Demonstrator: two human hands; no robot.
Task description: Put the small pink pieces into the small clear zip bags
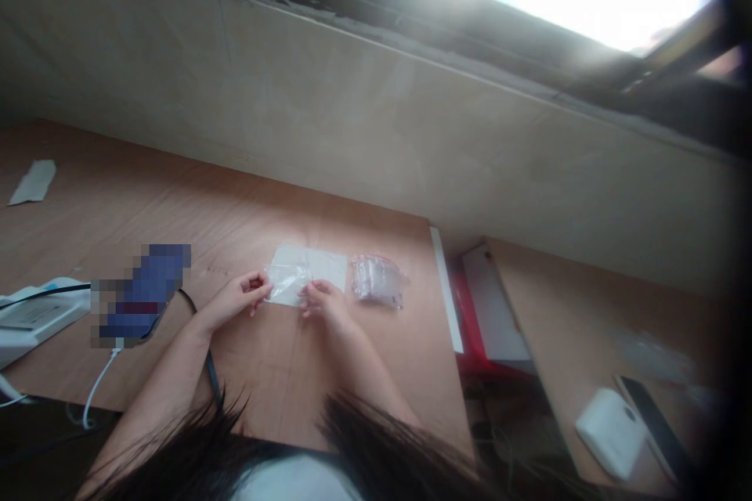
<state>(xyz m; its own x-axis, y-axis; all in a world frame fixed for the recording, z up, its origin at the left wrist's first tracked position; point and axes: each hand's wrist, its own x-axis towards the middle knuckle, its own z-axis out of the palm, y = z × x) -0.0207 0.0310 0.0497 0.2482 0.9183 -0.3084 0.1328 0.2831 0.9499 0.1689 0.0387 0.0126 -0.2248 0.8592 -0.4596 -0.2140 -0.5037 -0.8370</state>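
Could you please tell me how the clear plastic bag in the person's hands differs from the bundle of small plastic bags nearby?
The clear plastic bag looks flat, while the bundle of small plastic bags is thicker and crumpled. The bag is held between the left hand and right hand above a white sheet; the bundle lies untouched on the wooden tabletop. Both are see-through plastic.

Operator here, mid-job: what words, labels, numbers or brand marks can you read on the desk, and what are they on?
Nothing can be read.
Clear plastic bag in the hands: no legible text.
Small zip bag: red marks, too small to read.
White device: panel too blurred to read.
Pixelated blue object: unreadable.
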